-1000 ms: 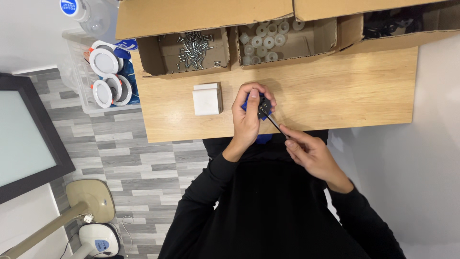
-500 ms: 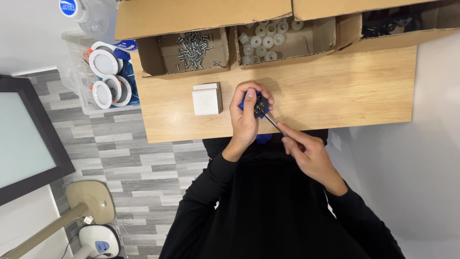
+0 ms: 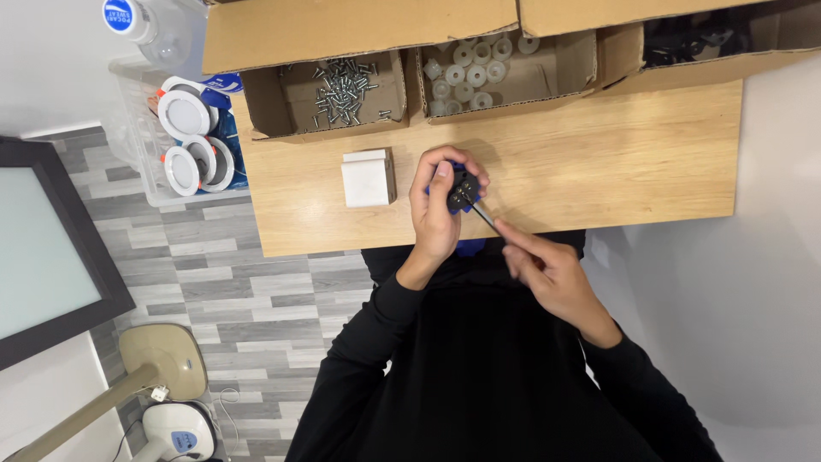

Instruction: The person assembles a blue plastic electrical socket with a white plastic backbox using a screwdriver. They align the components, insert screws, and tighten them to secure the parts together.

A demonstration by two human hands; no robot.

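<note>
Left hand [image 3: 438,214] over the near edge of the counter [image 3: 616,162], grip closed around a small black part [image 3: 463,190] with a bit of blue showing behind it. Part held up just above the wood, close to the body. Right hand [image 3: 552,274] lower and to the right, fingers pinched on a thin tool [image 3: 485,214]. Tool tip slanting up and touching the black part. Handle hidden in the fingers, so hard to tell what kind of tool.

Just left of the left hand, a small white box [image 3: 368,178] sitting flat on the counter. At the far edge, three open cardboard boxes in a row: one with screws [image 3: 342,85], one with little white round pieces [image 3: 466,73], one with dark things [image 3: 684,43] too blurry to name.

Left of the counter, a clear bin [image 3: 141,128] with round white lights [image 3: 184,115]. Grey plank floor [image 3: 214,282] below. Black sleeves on both arms.
</note>
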